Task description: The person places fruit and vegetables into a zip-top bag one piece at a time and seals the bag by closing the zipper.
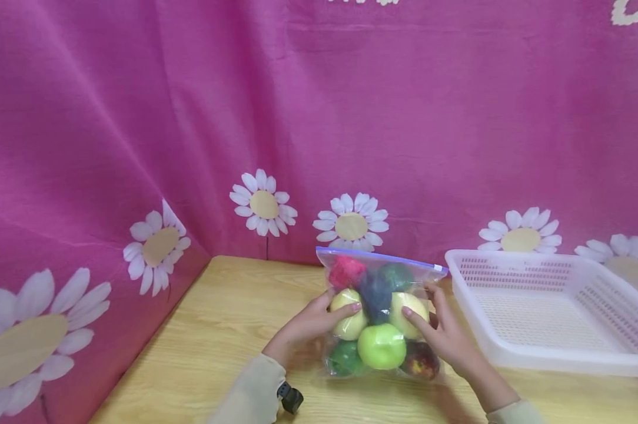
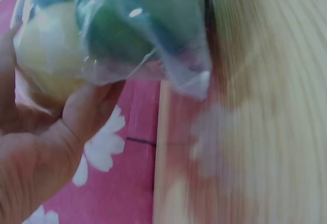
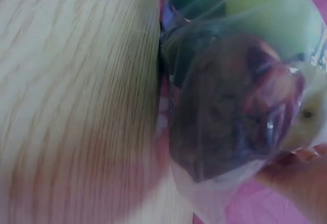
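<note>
Both hands hold a clear zip bag (image 1: 430, 266) of fruit upright, one at each side, its blue zip strip at the top. My left hand (image 1: 305, 327) grips the left side, thumb over a pale yellow fruit (image 1: 349, 324). On the opposite side, my right hand (image 1: 448, 335) grips with its thumb on another pale yellow fruit (image 1: 410, 312). A bright green apple (image 1: 381, 347) sits low in the middle, between a dark green fruit (image 1: 344, 358) and a dark red fruit (image 1: 421, 360). Higher up are a pinkish-red fruit (image 1: 346, 271) and dark shapes. The left wrist view shows the bag's bottom corner (image 2: 191, 81) above the table.
A white perforated plastic basket (image 1: 536, 360) stands on the wooden table (image 1: 234, 312), right of the bag. Behind the table and along its left side hangs a pink cloth (image 1: 430, 129) with daisies. A black watch (image 1: 291, 398) is at the left wrist.
</note>
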Available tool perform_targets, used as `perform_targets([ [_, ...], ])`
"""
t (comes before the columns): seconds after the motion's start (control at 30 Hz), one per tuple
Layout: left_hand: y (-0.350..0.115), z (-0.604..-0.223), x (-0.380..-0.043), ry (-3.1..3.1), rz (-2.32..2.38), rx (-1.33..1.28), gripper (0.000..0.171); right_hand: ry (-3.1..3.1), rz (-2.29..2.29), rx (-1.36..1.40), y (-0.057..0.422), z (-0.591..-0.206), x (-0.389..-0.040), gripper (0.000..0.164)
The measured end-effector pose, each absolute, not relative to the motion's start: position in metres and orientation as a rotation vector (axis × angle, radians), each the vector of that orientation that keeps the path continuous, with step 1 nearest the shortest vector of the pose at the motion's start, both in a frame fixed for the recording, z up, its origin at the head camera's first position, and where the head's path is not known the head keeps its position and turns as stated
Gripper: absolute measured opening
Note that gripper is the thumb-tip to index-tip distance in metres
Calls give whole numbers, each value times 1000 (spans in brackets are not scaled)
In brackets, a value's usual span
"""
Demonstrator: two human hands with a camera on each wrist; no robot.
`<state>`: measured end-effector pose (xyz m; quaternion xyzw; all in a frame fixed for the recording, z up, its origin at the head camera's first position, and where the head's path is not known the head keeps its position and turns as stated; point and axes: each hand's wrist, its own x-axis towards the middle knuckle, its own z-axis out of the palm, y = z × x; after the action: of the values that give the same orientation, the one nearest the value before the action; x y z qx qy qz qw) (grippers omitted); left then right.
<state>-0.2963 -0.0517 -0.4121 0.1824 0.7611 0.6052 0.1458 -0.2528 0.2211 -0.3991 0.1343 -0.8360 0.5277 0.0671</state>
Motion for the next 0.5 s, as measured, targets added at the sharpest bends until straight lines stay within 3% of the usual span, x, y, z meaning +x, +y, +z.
perform_targets([
  [0.33, -32, -413, -306, 2355, 1693, 413, 60, -2548, 1724, 287, 229, -409, -259, 50],
  [0.5, -29, -417, -310, 2531, 1598, 359, 60, -2639, 1666, 282, 230, -411, -263, 52],
])
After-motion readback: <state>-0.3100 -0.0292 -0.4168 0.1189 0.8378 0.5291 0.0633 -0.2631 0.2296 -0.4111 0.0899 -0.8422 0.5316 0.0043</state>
